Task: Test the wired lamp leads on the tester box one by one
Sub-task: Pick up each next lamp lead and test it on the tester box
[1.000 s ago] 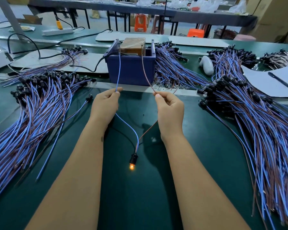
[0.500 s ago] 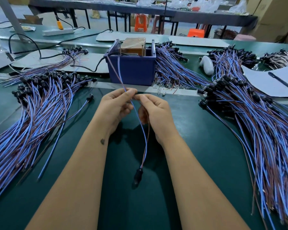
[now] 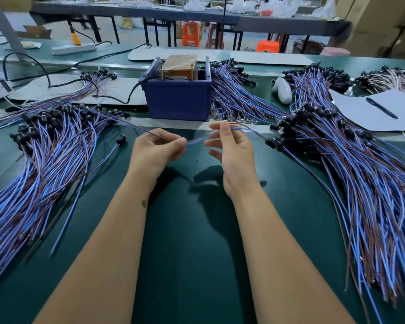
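We pinch one lead (image 3: 194,140) in our left hand (image 3: 154,150) at frame centre while our right hand (image 3: 229,148) pinches another from the right-hand pile (image 3: 348,174); mix those piles (image 3: 45,160) and tested leads get retested. The blue tester box (image 3: 178,99), upper centre, holds a brown block (image 3: 179,66).

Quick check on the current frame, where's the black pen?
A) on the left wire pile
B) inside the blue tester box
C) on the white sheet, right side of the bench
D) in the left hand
C: the black pen lies on the white sheet at the right of the bench, apart from the blue tester box and both hands.
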Motion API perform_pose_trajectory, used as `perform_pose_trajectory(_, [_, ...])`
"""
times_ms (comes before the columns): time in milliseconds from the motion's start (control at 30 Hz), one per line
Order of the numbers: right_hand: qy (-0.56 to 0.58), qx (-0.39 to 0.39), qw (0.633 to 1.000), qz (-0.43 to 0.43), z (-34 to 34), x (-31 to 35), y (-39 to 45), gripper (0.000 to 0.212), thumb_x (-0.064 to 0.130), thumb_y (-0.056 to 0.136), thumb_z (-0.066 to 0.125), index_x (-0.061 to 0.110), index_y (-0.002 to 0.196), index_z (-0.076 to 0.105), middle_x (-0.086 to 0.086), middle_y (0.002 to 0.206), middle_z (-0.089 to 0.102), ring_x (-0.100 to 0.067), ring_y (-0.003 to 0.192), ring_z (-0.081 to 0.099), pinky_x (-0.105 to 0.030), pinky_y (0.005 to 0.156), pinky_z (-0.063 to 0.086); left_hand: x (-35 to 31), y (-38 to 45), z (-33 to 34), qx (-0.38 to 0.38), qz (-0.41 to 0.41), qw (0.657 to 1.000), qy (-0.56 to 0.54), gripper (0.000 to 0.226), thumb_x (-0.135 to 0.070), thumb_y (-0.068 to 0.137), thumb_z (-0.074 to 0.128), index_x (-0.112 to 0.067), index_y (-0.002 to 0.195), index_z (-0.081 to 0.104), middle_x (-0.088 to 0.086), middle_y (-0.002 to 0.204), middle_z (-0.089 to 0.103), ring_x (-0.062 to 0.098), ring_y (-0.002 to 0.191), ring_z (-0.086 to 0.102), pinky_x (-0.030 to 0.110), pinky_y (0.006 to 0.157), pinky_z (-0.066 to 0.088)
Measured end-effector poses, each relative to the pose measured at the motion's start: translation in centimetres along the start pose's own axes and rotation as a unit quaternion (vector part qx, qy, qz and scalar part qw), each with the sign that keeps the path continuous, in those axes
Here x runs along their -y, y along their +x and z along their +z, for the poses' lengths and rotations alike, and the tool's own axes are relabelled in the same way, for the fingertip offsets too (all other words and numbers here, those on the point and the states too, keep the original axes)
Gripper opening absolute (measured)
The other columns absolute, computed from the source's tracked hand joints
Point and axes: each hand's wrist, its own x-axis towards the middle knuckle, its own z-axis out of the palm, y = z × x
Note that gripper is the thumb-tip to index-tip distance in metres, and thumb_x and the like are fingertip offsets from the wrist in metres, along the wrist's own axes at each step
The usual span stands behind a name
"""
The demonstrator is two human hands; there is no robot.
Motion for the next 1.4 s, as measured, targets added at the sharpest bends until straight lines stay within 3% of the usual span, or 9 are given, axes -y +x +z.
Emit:
perform_pose_trajectory(167, [-0.055,-0.090,0.994,0.030,-0.9,-0.5,0.7,0.033,0.018,0.106,0.038,0.016,0.075,0.050,0.001,0.062,0.053,-0.005,0.047,0.050,-0.016,0.051,0.044,0.5,-1.9,2.1,0.112,0.092,0.934,0.327,0.017,-0.018,0.075,0.081,-0.025,0.065,0.070,-0.007,0.068,0.071,0.013,0.067,0.065,0.037,0.071,0.055])
perform_pose_trajectory(300, [-0.164,-0.083,0.983,0.026,-0.4,-0.7,0.5,0.028,0.016,0.103,0.039,0.020,0.079,0.051,0.004,0.059,0.044,-0.013,0.056,0.044,-0.029,0.060,0.037,0.4,-3.8,2.6,0.147,0.116,0.934,0.305,0.003,-0.023,0.073,0.071,-0.021,0.071,0.069,-0.007,0.069,0.070,0.017,0.068,0.065,0.044,0.069,0.054])
perform_pose_trajectory(433, [-0.296,-0.060,0.953,0.033,-1.5,0.4,0.1,0.021,0.022,0.099,0.044,0.022,0.083,0.058,0.010,0.073,0.053,-0.019,0.083,0.051,-0.030,0.069,0.032,0.3,-6.5,4.8,0.172,0.147,0.925,0.305,0.018,-0.030,0.073,0.059,-0.014,0.080,0.065,0.000,0.073,0.068,0.026,0.072,0.065,0.045,0.067,0.053])
perform_pose_trajectory(567, [-0.405,-0.011,0.914,0.026,-4.5,3.2,0.5,0.021,0.024,0.099,0.047,0.017,0.091,0.065,0.002,0.081,0.056,-0.024,0.084,0.052,-0.032,0.069,0.033,-0.3,-7.7,6.8,0.219,0.146,0.934,0.242,0.016,-0.005,0.076,0.067,-0.016,0.085,0.074,-0.005,0.081,0.074,0.017,0.079,0.071,0.042,0.078,0.057])
perform_pose_trajectory(800, [-0.668,-0.090,0.739,0.022,-13.7,9.1,0.9,0.023,0.024,0.099,0.043,0.015,0.104,0.063,-0.010,0.102,0.064,-0.031,0.090,0.055,-0.035,0.070,0.039,-0.9,-9.5,11.2,0.270,0.129,0.935,0.190,0.027,0.009,0.081,0.063,-0.015,0.088,0.075,-0.003,0.086,0.075,0.012,0.081,0.070,0.028,0.082,0.056])
perform_pose_trajectory(933, [-0.764,-0.122,0.629,0.075,-14.9,9.2,0.3,0.037,0.030,0.090,0.053,0.013,0.123,0.050,-0.019,0.136,0.041,-0.036,0.125,0.035,-0.045,0.102,0.031,-0.5,-8.7,10.7,0.221,0.127,0.945,0.206,0.028,-0.002,0.084,0.063,-0.029,0.082,0.071,-0.012,0.082,0.072,0.009,0.076,0.066,0.021,0.075,0.053])
perform_pose_trajectory(1167, [-0.689,-0.047,0.723,-0.013,-6.0,3.6,-0.9,0.045,0.037,0.090,0.051,0.020,0.132,0.048,-0.012,0.138,0.037,-0.032,0.128,0.030,-0.042,0.105,0.023,-0.4,-5.0,5.8,0.094,0.099,0.946,0.294,0.018,-0.016,0.091,0.058,-0.029,0.090,0.070,-0.011,0.092,0.063,-0.001,0.073,0.059,0.019,0.072,0.045])
perform_pose_trajectory(1333, [-0.598,0.081,0.797,-0.029,0.9,-0.3,-1.5,0.042,0.037,0.094,0.048,0.024,0.135,0.050,-0.007,0.131,0.044,-0.028,0.123,0.037,-0.039,0.102,0.028,-0.8,-2.4,-0.7,-0.063,0.035,0.868,0.492,0.034,-0.020,0.090,0.057,-0.019,0.124,0.059,0.008,0.137,0.041,0.029,0.116,0.051,0.037,0.087,0.042])
perform_pose_trajectory(1400, [-0.582,0.087,0.808,-0.026,2.0,-1.0,-1.1,0.038,0.038,0.095,0.047,0.027,0.130,0.054,-0.003,0.129,0.045,-0.025,0.122,0.036,-0.038,0.101,0.025,-1.2,-1.9,-2.9,-0.104,-0.019,0.838,0.536,0.047,-0.018,0.090,0.056,-0.015,0.136,0.048,0.016,0.141,0.036,0.038,0.116,0.049,0.042,0.085,0.042])
